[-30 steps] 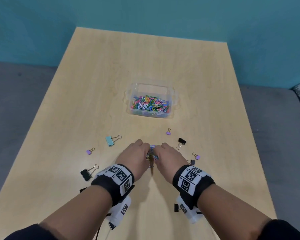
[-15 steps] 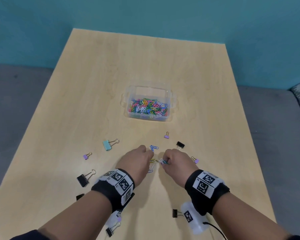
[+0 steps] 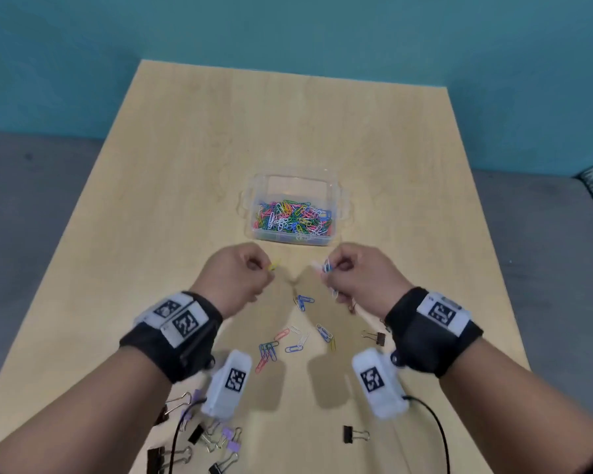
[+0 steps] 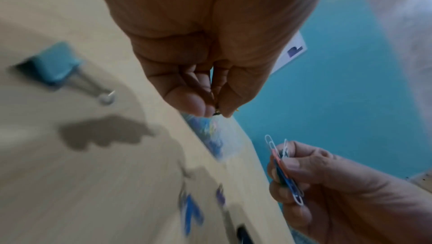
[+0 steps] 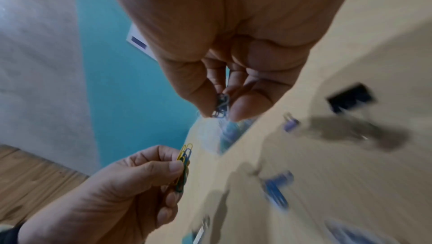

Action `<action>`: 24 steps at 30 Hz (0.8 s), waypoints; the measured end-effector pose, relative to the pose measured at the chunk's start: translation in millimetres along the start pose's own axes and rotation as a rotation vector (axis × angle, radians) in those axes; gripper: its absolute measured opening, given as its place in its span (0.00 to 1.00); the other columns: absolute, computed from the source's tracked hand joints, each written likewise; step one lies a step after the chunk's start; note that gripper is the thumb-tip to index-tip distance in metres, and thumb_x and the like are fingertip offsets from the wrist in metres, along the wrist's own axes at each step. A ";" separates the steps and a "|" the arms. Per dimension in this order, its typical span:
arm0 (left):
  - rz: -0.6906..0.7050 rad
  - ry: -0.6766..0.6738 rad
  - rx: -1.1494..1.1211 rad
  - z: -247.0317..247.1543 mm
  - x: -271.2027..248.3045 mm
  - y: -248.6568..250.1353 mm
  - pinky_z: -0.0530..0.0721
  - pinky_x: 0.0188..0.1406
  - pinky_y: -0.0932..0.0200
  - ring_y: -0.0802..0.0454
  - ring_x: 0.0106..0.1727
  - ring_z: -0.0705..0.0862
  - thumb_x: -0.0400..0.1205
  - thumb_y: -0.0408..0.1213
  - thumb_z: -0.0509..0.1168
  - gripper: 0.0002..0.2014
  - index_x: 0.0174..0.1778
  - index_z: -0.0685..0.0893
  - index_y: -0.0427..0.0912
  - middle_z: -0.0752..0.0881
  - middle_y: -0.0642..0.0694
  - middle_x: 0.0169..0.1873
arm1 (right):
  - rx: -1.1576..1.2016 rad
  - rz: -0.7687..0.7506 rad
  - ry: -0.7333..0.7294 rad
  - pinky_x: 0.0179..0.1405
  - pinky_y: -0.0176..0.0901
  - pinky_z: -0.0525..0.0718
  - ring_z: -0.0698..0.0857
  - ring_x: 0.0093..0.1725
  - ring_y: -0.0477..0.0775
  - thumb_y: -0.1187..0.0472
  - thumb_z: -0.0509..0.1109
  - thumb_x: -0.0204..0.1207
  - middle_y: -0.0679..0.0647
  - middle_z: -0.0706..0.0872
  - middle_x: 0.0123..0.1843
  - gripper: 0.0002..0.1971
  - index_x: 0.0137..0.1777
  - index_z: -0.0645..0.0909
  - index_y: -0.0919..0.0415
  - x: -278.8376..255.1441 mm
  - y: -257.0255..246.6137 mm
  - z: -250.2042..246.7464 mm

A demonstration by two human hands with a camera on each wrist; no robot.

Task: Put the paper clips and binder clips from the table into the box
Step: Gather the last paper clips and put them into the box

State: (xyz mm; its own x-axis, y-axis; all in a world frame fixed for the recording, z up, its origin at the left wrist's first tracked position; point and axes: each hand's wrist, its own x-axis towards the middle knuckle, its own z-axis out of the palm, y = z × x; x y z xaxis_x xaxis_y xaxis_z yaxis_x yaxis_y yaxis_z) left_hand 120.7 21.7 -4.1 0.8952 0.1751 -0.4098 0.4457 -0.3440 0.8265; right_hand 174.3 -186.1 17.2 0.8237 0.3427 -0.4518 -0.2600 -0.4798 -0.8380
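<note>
A clear plastic box (image 3: 336, 200) half full of coloured paper clips stands mid-table. Just short of it, above the table, my left hand (image 3: 254, 268) pinches a few yellow and blue paper clips (image 5: 183, 163). My right hand (image 3: 336, 271) pinches a small bunch of white, orange and blue paper clips (image 4: 284, 172). Several loose paper clips (image 3: 288, 342) lie on the table between my wrists. Black and purple binder clips (image 3: 226, 437) lie near the front edge, one black binder clip (image 3: 353, 435) to the right, and a teal binder clip (image 4: 52, 65) to the left.
The wooden table (image 3: 185, 148) has a grey floor on both sides and a teal wall behind it. A small brown-black binder clip (image 3: 375, 336) lies by my right wrist. A black cable (image 3: 438, 436) hangs from the right wrist camera.
Both hands have lifted off the table with paper clips and moved forward toward the box, drawing apart. The head view has tipped down, showing more binder clips at the front edge.
</note>
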 end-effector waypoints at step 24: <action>0.252 -0.133 0.841 35.7 -55.6 -51.9 0.75 0.64 0.51 0.44 0.62 0.73 0.78 0.34 0.58 0.18 0.64 0.80 0.46 0.76 0.48 0.67 | -1.179 -0.389 -0.346 0.68 0.52 0.74 0.58 0.80 0.61 0.70 0.58 0.71 0.60 0.59 0.80 0.32 0.78 0.59 0.66 -22.9 41.8 48.4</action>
State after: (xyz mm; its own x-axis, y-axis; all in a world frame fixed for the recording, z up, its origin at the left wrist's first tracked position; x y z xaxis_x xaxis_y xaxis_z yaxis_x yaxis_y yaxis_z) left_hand 47.9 -3.1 -37.9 0.9369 -0.0875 -0.3385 0.0442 -0.9309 0.3627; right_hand 120.1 -175.0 -22.2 0.5252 0.7259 -0.4441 0.7124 -0.6605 -0.2371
